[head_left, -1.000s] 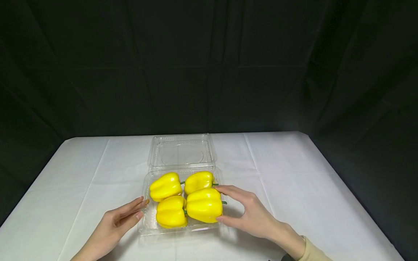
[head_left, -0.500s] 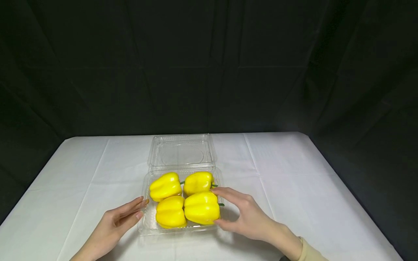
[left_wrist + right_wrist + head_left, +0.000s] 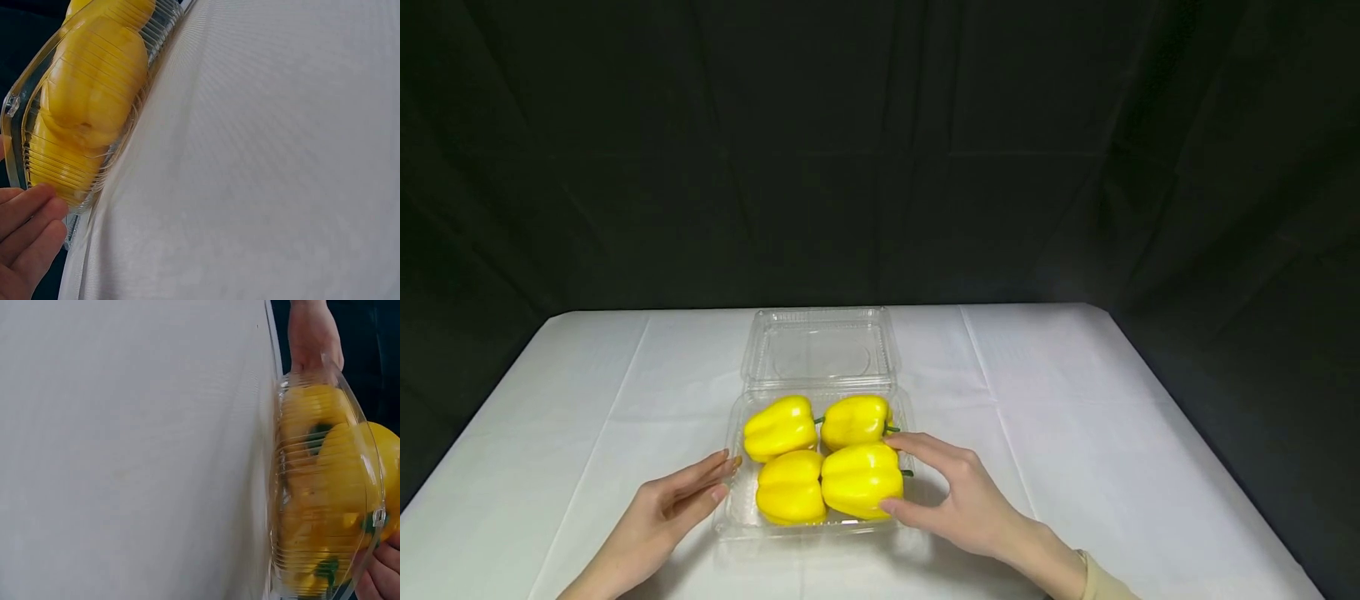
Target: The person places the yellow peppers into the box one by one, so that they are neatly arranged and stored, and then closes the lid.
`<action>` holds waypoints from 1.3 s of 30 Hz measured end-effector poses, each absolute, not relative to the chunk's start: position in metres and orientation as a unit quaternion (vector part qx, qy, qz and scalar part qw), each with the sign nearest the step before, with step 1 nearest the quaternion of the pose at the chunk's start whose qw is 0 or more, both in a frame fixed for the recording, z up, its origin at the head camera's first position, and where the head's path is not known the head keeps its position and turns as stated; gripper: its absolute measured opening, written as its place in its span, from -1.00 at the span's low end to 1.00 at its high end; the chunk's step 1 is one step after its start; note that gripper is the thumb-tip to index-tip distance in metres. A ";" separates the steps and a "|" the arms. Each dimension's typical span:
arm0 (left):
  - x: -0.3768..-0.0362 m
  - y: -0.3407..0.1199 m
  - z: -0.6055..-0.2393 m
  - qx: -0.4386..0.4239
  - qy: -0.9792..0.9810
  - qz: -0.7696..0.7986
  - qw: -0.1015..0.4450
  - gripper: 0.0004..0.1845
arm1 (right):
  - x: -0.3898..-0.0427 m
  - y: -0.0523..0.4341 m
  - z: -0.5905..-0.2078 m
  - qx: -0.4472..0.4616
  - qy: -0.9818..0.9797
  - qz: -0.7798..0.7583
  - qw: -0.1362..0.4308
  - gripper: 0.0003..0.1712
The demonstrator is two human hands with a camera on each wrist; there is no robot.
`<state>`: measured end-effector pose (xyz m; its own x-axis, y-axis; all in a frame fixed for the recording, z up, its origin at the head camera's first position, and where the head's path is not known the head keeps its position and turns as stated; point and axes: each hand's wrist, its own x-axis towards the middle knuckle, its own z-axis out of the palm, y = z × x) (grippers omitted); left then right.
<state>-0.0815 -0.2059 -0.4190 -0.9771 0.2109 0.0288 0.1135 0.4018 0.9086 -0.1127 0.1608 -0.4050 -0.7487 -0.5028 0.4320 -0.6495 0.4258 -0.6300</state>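
A hinged clear plastic container lies unfolded on the table with several yellow bell peppers in its near half. Two peppers sit at the back, a left one and a right one, and at the front left is another. My right hand holds the front right bell pepper between thumb and fingers, its green stem pointing right. My left hand rests its extended fingers against the container's left wall; in the left wrist view those fingers touch the ribbed plastic.
The container's lid lies flat toward the far table edge. A white cloth covers the table, with fold lines across it. Black curtains hang behind and at both sides.
My right hand has moved slightly left and toward me, lowering the front right pepper against its front left neighbour. The left hand stays at the container's side.
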 end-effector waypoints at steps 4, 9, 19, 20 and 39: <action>-0.082 -0.206 -0.419 0.109 0.835 0.537 0.038 -0.46 | -0.114 0.163 -0.404 0.364 -0.842 0.387 0.096 -0.35; -0.083 -0.205 -0.419 0.113 0.842 0.527 0.029 -0.48 | -0.114 0.165 -0.403 0.384 -0.846 0.356 0.100 -0.31; -0.082 -0.206 -0.421 0.122 0.838 0.531 0.024 -0.49 | -0.113 0.165 -0.401 0.400 -0.846 0.346 0.075 -0.32; -0.083 -0.206 -0.422 0.125 0.839 0.530 0.021 -0.49 | -0.113 0.165 -0.401 0.403 -0.845 0.344 0.076 -0.32; -0.079 -0.200 -0.419 0.092 0.828 0.551 0.051 -0.44 | -0.110 0.172 -0.401 0.352 -0.863 0.362 0.019 -0.29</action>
